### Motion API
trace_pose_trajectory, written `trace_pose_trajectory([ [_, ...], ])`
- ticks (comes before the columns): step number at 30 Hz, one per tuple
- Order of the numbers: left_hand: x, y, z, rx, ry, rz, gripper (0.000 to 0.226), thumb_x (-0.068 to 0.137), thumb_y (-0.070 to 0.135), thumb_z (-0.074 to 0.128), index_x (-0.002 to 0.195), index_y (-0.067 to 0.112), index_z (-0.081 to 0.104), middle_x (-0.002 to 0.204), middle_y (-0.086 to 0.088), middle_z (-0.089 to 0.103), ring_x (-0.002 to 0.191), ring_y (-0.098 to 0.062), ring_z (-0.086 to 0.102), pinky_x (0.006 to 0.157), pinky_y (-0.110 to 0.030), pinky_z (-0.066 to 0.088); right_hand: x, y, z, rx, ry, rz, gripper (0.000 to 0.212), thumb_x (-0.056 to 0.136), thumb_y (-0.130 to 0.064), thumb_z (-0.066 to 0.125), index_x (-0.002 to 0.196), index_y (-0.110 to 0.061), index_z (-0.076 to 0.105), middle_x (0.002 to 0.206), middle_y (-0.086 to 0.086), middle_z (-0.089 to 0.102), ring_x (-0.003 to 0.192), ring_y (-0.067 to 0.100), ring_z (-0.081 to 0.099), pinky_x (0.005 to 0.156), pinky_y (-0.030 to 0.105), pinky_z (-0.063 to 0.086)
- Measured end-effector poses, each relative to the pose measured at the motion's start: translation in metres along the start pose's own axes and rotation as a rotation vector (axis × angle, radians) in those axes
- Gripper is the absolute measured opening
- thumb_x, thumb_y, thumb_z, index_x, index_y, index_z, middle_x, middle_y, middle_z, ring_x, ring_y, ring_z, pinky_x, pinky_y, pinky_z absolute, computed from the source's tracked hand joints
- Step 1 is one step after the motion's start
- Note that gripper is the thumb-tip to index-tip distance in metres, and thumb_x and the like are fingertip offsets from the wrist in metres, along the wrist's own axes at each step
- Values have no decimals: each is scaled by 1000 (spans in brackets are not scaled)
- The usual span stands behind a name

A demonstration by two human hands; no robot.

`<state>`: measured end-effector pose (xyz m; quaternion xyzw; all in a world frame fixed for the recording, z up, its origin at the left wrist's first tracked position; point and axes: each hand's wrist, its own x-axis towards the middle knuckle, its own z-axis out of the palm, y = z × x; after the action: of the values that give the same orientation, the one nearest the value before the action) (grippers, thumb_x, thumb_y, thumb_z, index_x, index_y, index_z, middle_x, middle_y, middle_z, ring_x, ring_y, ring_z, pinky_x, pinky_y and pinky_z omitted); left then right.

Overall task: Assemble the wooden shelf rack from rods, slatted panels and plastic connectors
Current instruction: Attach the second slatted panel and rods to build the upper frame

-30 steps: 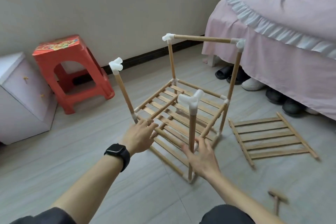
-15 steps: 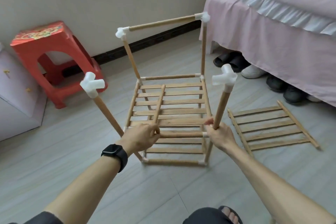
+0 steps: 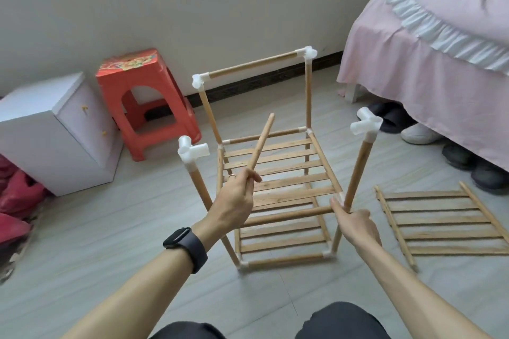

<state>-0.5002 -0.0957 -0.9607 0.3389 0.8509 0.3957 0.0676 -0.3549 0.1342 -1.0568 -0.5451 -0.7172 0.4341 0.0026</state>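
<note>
Lifted since half a second ago: the loose rod (image 3: 260, 146), which then lay across the slats and now stands tilted, far end up and away from the person.

Item: wooden shelf rack (image 3: 253, 64), part-built, standing on the floor (image 3: 137, 242).
- Left hand (image 3: 234, 201): pinches the loose rod near its lower end, thumb against curled fingers, above the shelf panel (image 3: 281, 170).
- Right hand (image 3: 355, 224): fingers closed round the foot of the front right upright (image 3: 358, 168), at the joint with the front rail.
- Front left upright (image 3: 199, 187) and front right upright both lean outward; the left connector (image 3: 191, 150) and right connector (image 3: 367, 125) on their tops have open sockets and nothing joining them.
- Spare slatted panel (image 3: 440, 223): flat on the floor, right of the rack, apart from it.

Hazards, as judged:
- The rod is held at one end only, so it may swing and knock the left connector off its post.
- If it is meant to bridge the front connectors, the splayed posts must first be drawn in; forcing one socket could lever a post out of its lower joint.
- Only one hand steadies the frame, so a push may skew it or slide it across the floor.

Also present: red stool (image 3: 143, 82), white cabinet (image 3: 55, 129), bed (image 3: 440, 49).
</note>
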Motion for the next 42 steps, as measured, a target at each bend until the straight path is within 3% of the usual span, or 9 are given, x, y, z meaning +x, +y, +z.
trace_pose_trajectory([
  [2,-8,16,-12,28,37,78,16,108,28,39,105,41,48,86,4,57,67,-10,56,55,-28,46,-18,-2,-1,68,-213,-164,76,76,-88,50,101,-17,66,88,1,60,69,10,55,66,32,39],
  [4,-17,32,-24,72,51,145,17,107,28,41,115,42,40,92,4,58,67,-22,60,54,-38,51,-44,-22,-6,208,-357,-362,61,70,-83,55,70,-21,51,58,-8,42,46,4,38,60,31,37],
  [9,-39,65,-59,322,65,447,34,105,27,45,134,31,27,100,-7,66,68,-23,63,54,-41,57,-106,-110,-37,687,-690,-704,64,86,-62,69,119,-8,59,69,-6,53,54,8,38,52,22,34],
  [14,-36,88,-114,476,243,590,35,100,32,50,132,20,46,101,0,66,85,-15,58,67,-36,55,-143,-163,-62,951,-642,-693,28,94,-43,68,85,-17,73,72,-2,60,53,8,48,47,19,42],
  [18,-16,77,-139,249,466,245,31,96,37,59,123,23,55,114,7,57,106,-13,53,87,-29,45,-146,-169,-57,981,-406,-645,23,99,-36,64,94,-14,70,76,2,69,57,9,57,49,20,47],
  [23,5,60,-124,-228,254,-428,49,99,43,55,136,12,43,124,-4,57,101,-19,58,80,-34,46,-145,-150,-35,1052,-321,-467,23,100,-35,62,94,-13,67,73,1,70,53,11,52,45,20,45],
  [29,8,50,-114,-494,221,-329,18,100,11,40,95,2,54,58,-5,62,51,-20,66,50,-29,53,-148,-149,-27,1091,-448,-389,24,99,-35,63,92,-13,69,76,3,70,49,10,50,45,21,43],
  [34,9,44,-111,-518,261,-217,22,94,5,39,75,13,47,48,4,42,42,-13,38,47,-30,41,-153,-150,-23,1059,-497,-403,22,100,-30,62,91,-11,68,80,7,69,51,10,51,47,20,42],
  [42,7,32,-110,-624,304,-248,14,95,7,38,85,10,47,50,9,43,44,-8,38,46,-25,37,-160,-164,-19,946,-491,-584,26,99,-32,65,93,-7,71,80,9,71,55,11,56,51,21,48],
])
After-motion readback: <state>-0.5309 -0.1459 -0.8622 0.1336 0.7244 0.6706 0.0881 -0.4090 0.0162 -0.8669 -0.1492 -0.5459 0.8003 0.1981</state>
